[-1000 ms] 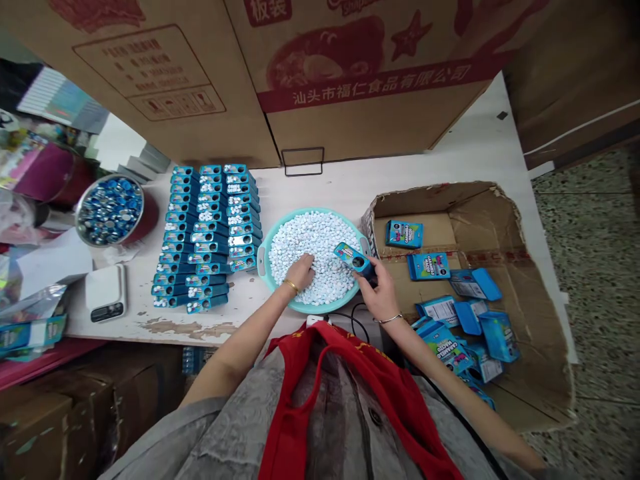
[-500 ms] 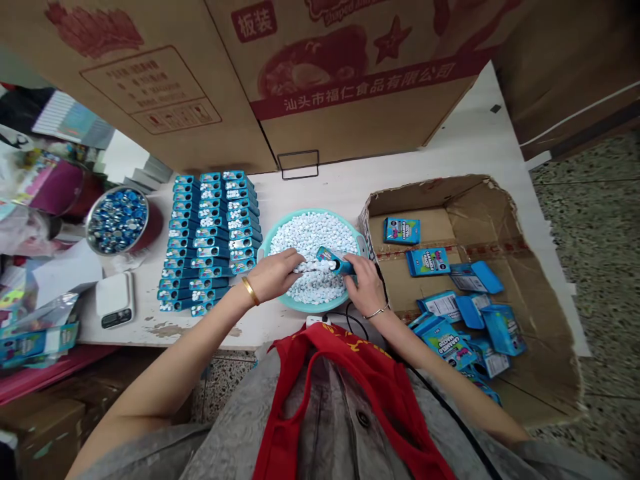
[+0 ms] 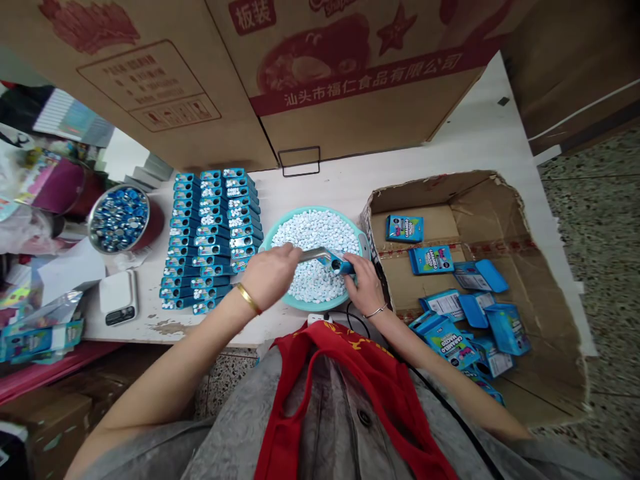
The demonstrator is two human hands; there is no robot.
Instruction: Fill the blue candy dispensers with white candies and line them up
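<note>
My left hand (image 3: pixel 278 272) is closed around the handle of a metal scoop (image 3: pixel 314 254), its end resting at a small blue candy box (image 3: pixel 336 261). My right hand (image 3: pixel 365 285) grips that box at its right end, tilted above the basin, with a round dark hole showing in it. Beneath both hands sits a light-green basin (image 3: pixel 267 238) full of small white candies (image 3: pixel 320 229). To the left, several similar blue boxes (image 3: pixel 213 240) stand packed in three columns, many with white candies visible at their tops.
An open cardboard carton (image 3: pixel 550 347) with several blue boxes inside stands at the right. Large printed cartons (image 3: pixel 350 133) wall off the back. A metal bowl of blue-wrapped pieces (image 3: pixel 120 220) and a white scale (image 3: pixel 119 297) stand at the left. A black wire frame (image 3: pixel 300 162) lies behind the basin.
The scoop, heaped with white candies before, now shows its bare metal at the box. My left hand has turned over and risen slightly; my right hand still holds the box in nearly the same place.
</note>
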